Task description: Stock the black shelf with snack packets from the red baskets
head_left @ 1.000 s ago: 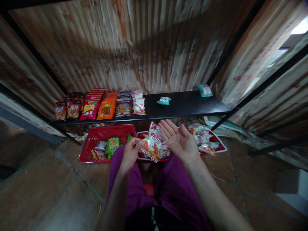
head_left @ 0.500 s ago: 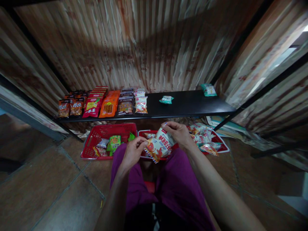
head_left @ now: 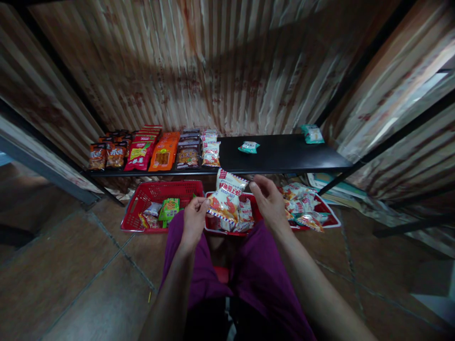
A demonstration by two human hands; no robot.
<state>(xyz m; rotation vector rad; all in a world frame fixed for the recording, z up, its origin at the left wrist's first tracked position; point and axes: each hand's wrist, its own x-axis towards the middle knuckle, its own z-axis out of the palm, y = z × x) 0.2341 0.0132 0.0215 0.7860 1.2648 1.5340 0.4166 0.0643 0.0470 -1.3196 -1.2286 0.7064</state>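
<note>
Shiny, puffy bag [head_left: 227, 196], zigzag edges, mid-frame. Left hand [head_left: 195, 219] pinches its corner; right hand's [head_left: 269, 201] fingers curl loosely beside it.

Between the hands, the white-and-orange snack packet [head_left: 227, 196] now stands straighter, its printed front turned more squarely to view. The right hand [head_left: 269, 201], earlier gripping its top end, is now at or just beside its upper right corner.

You're wearing purple trousers [head_left: 256, 270]; your white packet [head_left: 227, 194] is showing red lettering, orange patches, striped edging. Shelf [head_left: 280, 154] is showing black, backdrop [head_left: 241, 80] brown-and-cream stripes.
</note>
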